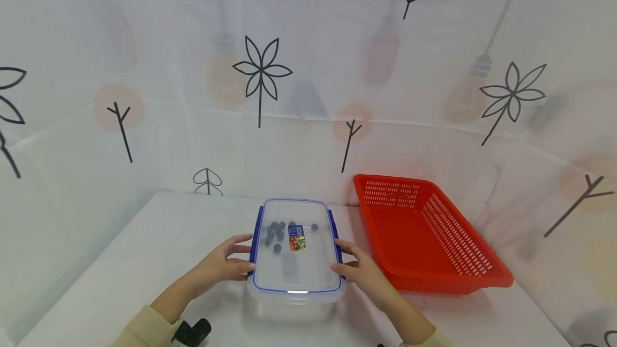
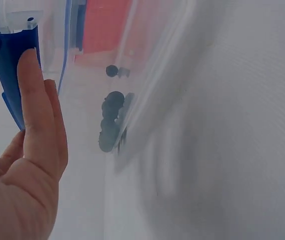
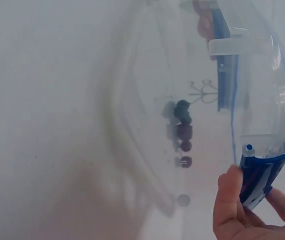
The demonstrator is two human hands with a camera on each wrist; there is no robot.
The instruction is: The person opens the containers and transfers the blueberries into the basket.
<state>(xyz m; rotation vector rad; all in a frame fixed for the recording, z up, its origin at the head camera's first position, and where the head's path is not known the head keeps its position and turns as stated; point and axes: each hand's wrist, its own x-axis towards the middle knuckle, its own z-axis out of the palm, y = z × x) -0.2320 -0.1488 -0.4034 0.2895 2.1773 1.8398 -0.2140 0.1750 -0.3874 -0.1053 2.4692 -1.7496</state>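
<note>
A clear plastic food container with a blue-rimmed lid sits on the white table, a colourful label on top. Several small dark round pieces show through the lid, lying mostly toward its far left. My left hand grips the container's left side, thumb by the lid's edge and fingers at the blue latch. On the opposite side, my right hand pinches the other blue latch between thumb and fingers. Both latches stand out at an angle from the container's walls in the wrist views.
A red plastic basket with slotted walls stands right of the container, close to my right hand. The white table extends to the left. Behind it hangs a white cloth printed with plants. A black strap is on my left wrist.
</note>
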